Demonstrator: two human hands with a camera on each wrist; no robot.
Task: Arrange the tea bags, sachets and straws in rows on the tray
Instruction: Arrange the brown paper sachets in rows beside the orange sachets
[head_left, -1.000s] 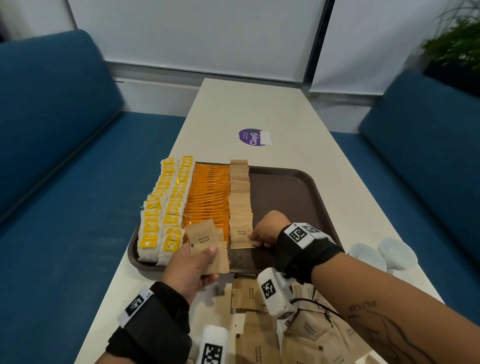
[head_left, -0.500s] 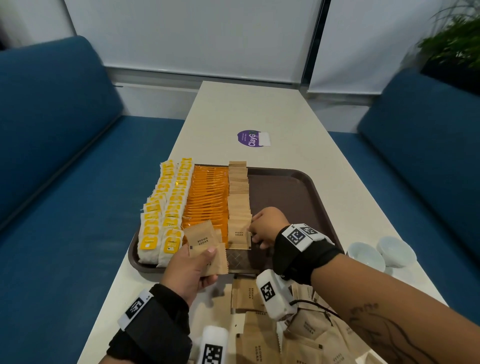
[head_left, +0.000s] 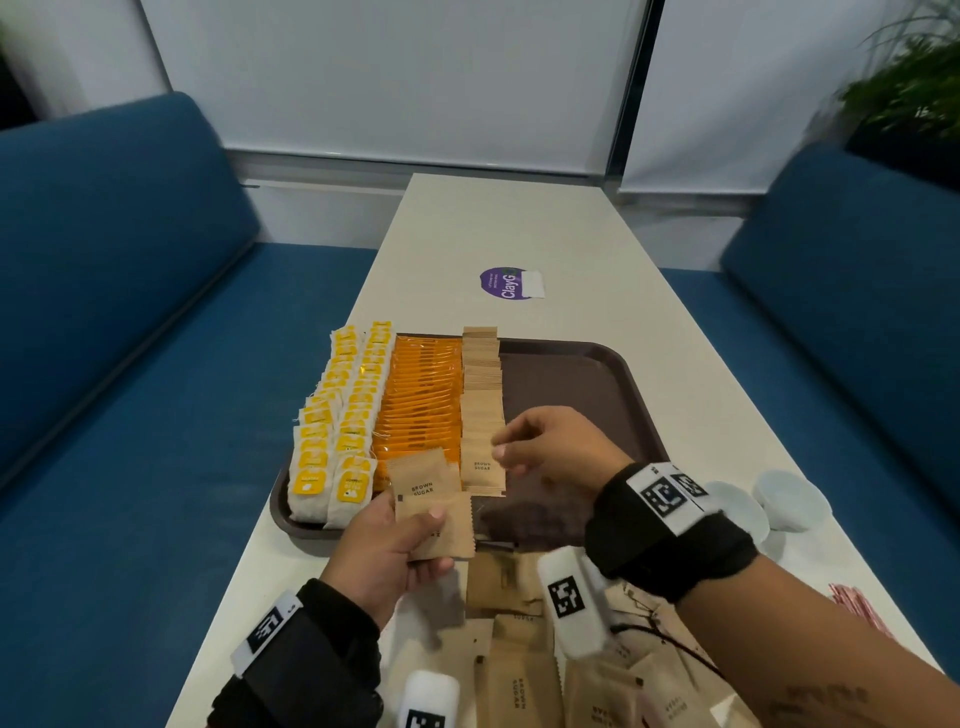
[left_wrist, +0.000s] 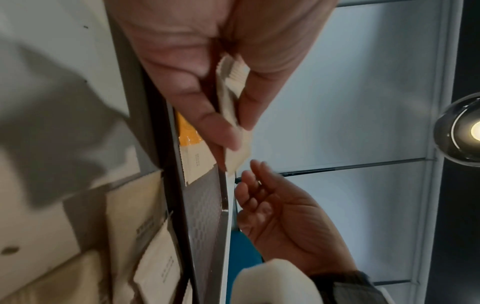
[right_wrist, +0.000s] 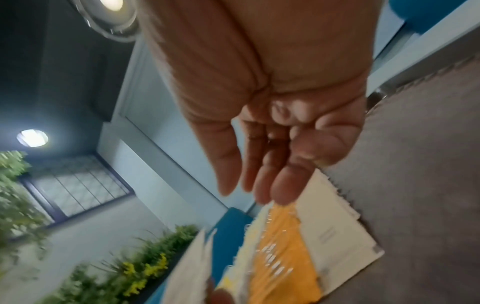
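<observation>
A brown tray (head_left: 597, 374) holds two rows of yellow-tagged tea bags (head_left: 337, 415), a row of orange sachets (head_left: 421, 400) and a row of brown sugar sachets (head_left: 482, 410). My left hand (head_left: 436, 540) pinches a small stack of brown sugar sachets (head_left: 431, 499) over the tray's near edge; in the left wrist view the stack (left_wrist: 231, 98) sits between thumb and fingers. My right hand (head_left: 506, 457) hovers just right of the brown sugar row, fingers loose and empty. The right wrist view shows its fingers (right_wrist: 259, 164) nearly straight above the rows.
Several loose brown sugar sachets (head_left: 519, 675) lie on the table in front of the tray. Red-wrapped straws (head_left: 857, 608) lie at the right edge, two white cups (head_left: 789, 499) beyond them. Blue sofas flank the table. The tray's right half is bare.
My right hand has let go of the front sachet in the brown sugar row and lifted off it, fingers loosening. The left hand still holds its stack.
</observation>
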